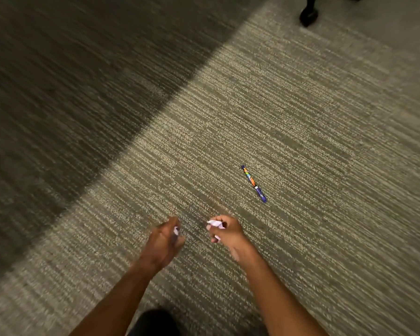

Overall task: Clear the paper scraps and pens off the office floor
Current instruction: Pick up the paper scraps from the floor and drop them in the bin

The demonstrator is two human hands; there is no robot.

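A colourful pen (254, 183) with a purple cap lies on the striped carpet, up and to the right of both hands. My right hand (226, 232) grips a crumpled white paper scrap (215, 223) that sticks out past the fingers. My left hand (165, 238) is blurred; its fingers curl round a small white and purple thing (176, 232), which looks like another scrap. Both hands hover low over the floor, side by side, a short gap between them.
A dark shadowed band of carpet (70, 93) covers the upper left. A black chair caster (308, 15) stands at the top right. My dark shoe or knee (155, 321) shows at the bottom edge. Lighter carpet (325, 141) spreads round the pen.
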